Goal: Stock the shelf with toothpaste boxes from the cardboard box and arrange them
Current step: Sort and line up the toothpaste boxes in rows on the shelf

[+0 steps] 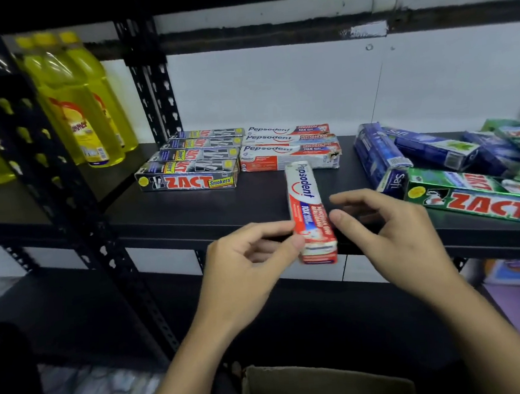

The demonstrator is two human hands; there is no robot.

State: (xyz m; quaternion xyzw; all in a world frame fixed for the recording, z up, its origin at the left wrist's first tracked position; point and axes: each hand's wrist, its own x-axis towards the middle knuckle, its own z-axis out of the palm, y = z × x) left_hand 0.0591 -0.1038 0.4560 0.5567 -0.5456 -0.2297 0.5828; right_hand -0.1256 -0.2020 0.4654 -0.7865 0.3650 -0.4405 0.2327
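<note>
Red-and-white cardboard marks the one Pepsodent toothpaste box [311, 211] in hand. It points lengthwise toward the back of the black metal shelf [207, 210], with its near end past the shelf's front edge. The left hand [251, 259] pinches that near end between thumb and fingers. The right hand [389, 233] is loosely spread, grasping nothing, its thumb tip at the box's right edge. Behind lie three more red-and-white Pepsodent boxes [289, 154] in a neat row, and left of them four black Zact Smokers boxes [188, 177], also in a row. To the right is a loose heap: at least three blue Safi boxes [429, 146] and a green Zact box [476, 198] in front, with more green ones too blurred to count. Three yellow bottles [87, 111] stand in the left bay. One brown cardboard box [323, 387] sits below.
</note>
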